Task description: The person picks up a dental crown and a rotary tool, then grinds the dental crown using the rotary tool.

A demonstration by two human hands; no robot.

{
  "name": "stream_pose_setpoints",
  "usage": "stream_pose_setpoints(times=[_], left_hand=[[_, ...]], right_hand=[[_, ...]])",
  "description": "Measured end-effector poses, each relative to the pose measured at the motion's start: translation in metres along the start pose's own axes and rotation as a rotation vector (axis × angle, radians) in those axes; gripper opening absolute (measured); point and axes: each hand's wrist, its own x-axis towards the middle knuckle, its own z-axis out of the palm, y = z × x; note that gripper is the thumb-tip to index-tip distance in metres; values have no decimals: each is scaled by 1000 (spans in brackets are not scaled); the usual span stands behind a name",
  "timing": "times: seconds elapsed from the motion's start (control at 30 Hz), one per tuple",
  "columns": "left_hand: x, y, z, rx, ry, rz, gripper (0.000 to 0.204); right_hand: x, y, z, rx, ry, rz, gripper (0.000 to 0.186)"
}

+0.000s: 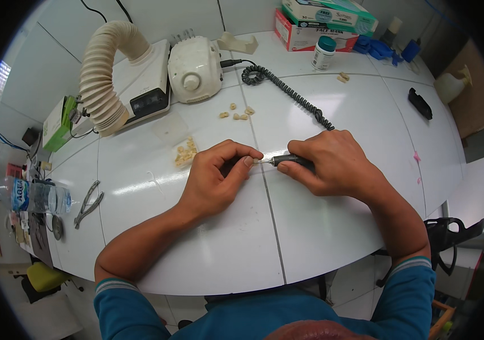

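In my right hand (pixel 338 164) is a dark rotary handpiece (pixel 294 161), gripped with the fingers wrapped round it and its silver tip toward the left. My left hand (pixel 210 178) is closed in a pinch right at that tip. What sits between its thumb and forefinger is too small and covered to make out. A coiled black cord (pixel 290 90) runs from behind my right hand to a cream motor control unit (pixel 195 71). Beyond my left hand lies a clear bag of small cream tooth-like pieces (pixel 186 153). Several loose cream pieces (pixel 241 117) are scattered farther back.
At the back left stands a suction unit with a ribbed hose (pixel 97 76). Pliers (pixel 88 205) and a water bottle (pixel 38 196) are on the left. A white jar with a green lid (pixel 323 54) stands before mask boxes (pixel 315 35). A black object (pixel 420 104) lies far right.
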Motion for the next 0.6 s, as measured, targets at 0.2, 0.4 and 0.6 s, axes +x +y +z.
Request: stream_pose_setpoints(times=[0.2,0.4,0.6], left_hand=[[0,0,-1,-10,-6,-22,21],[0,1,-1,4,-16,-28,21],[0,2,-3,76,-20,49,21]], right_hand=[[0,0,1,5,1,2,48],[1,-1,-1,-1,-29,19,48],[1,0,-1,-6,-30,9,48]])
